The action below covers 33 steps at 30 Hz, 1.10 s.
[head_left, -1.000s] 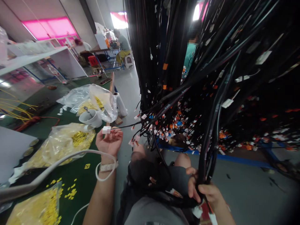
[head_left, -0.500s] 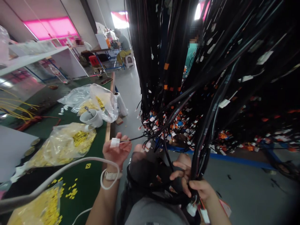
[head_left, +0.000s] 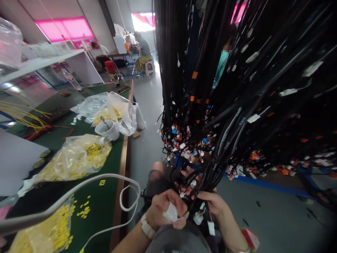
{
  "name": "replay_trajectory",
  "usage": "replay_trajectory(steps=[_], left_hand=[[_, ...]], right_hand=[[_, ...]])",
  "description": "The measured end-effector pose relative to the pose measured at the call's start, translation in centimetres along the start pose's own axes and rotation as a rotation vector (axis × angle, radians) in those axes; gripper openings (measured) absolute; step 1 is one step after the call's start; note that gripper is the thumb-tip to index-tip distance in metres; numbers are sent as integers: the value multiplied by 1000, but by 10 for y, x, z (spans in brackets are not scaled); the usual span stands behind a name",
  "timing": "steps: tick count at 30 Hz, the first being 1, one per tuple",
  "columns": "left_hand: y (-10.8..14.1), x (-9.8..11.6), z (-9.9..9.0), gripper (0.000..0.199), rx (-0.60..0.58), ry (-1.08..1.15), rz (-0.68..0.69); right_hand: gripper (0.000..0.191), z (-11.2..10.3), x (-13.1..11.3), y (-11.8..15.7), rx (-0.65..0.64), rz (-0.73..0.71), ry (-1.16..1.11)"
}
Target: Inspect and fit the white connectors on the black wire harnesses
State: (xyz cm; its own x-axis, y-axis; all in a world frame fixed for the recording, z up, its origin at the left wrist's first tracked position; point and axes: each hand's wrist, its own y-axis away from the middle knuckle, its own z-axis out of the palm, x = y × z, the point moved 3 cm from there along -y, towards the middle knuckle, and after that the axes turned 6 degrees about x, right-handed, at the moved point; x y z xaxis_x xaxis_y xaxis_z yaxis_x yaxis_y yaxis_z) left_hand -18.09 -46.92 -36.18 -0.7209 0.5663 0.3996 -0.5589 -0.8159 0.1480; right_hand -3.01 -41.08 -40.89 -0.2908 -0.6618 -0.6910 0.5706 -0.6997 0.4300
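Near my lap, my left hand (head_left: 168, 207) is curled round a white wire connector (head_left: 171, 212) with thin coloured wires at its side. A pale watch (head_left: 147, 226) is on that wrist. My right hand (head_left: 210, 200) is wrapped about a bundle of black cables (head_left: 214, 172), close beside the left. Below it dangle more white connectors (head_left: 211, 227) on short coloured wires. Part of the right hand's fingers is hidden behind the cables. Many other black cables (head_left: 173, 70) hang in front of me, their lower ends carrying white, orange and blue connectors.
On the green table (head_left: 105, 203) at left lie bags of small yellow parts (head_left: 97, 151), a white cup (head_left: 107, 130) with a spoon, and loose yellow pieces. A thick grey-white cord (head_left: 79, 188) arches over it. A blue frame (head_left: 252, 180) runs beneath the hanging cables. Other people sit farther back.
My left hand has moved right from the table edge to beside my right hand, closing round a white connector. My right hand and its cable bundle have shifted slightly left and up.
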Motion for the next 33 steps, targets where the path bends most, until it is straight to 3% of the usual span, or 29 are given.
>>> replay_trajectory(steps=[3,9,12,15,20,23,26,28,33], left_hand=[[0,1,-4,29,63,42,23],[-7,51,-28,20,428,113,269],[-27,67,-39,30,550,-223,344],[-56,78,-47,28,659,-539,488],[-113,96,-52,41,682,-741,634],[-139,105,-51,44,609,-840,572],[-149,106,-51,24,547,-904,439],[-147,101,-51,15,518,-921,337],[-121,78,-48,34,450,-828,91]], right_hand=[[45,3,-2,3,-30,3,-8],[49,3,-6,9,-87,-26,16],[48,7,-5,12,-120,-31,16],[47,14,-5,16,-142,-51,22],[46,20,-7,21,-143,-78,34],[45,17,-5,21,-134,-78,43],[46,13,-4,21,-120,-83,49],[47,10,-4,19,-105,-77,47],[51,1,-2,10,-76,-55,22]])
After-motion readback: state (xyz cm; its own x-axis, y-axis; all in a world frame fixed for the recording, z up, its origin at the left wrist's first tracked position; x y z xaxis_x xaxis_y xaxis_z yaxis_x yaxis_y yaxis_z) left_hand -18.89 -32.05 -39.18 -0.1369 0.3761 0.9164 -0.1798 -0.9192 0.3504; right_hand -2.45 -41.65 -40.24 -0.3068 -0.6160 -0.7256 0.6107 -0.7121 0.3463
